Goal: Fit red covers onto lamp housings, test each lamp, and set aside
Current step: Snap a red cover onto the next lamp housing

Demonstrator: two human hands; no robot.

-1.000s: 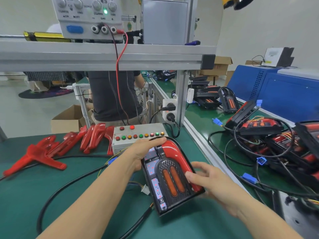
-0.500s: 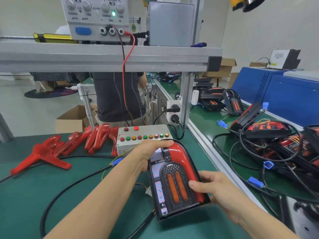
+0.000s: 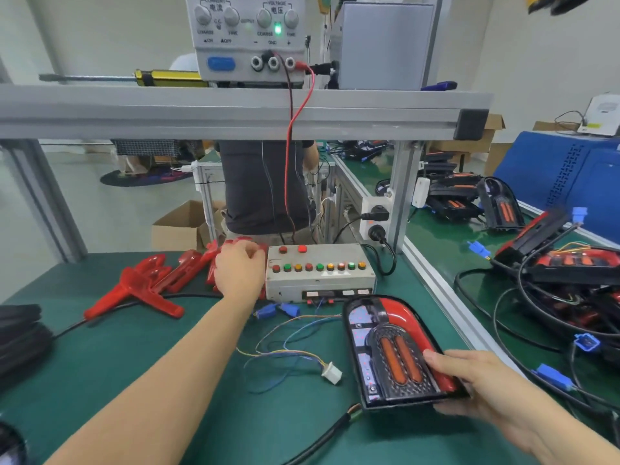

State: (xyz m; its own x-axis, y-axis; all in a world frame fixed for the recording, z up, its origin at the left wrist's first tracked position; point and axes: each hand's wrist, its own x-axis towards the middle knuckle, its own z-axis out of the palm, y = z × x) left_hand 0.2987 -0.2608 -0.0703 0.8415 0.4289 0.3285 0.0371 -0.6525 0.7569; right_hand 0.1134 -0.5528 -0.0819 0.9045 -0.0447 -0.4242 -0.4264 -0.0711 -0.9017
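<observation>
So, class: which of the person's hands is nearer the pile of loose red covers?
Left. The left hand reaches onto the red covers; the right hand holds the lamp, far right.

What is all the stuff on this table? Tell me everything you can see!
lamp: one, black with a red cover, near right on the green table
red covers: a pile, count unclear, far left of the table
button box: one, grey with red, green and orange buttons, behind the lamp
white plug: one, on thin coloured wires, left of the lamp
power supply: one, grey, green light on, on the shelf
finished lamps: a heap, black and red, on the right bench
left hand: on the red covers beside the button box
right hand: grips the lamp's near right edge
</observation>
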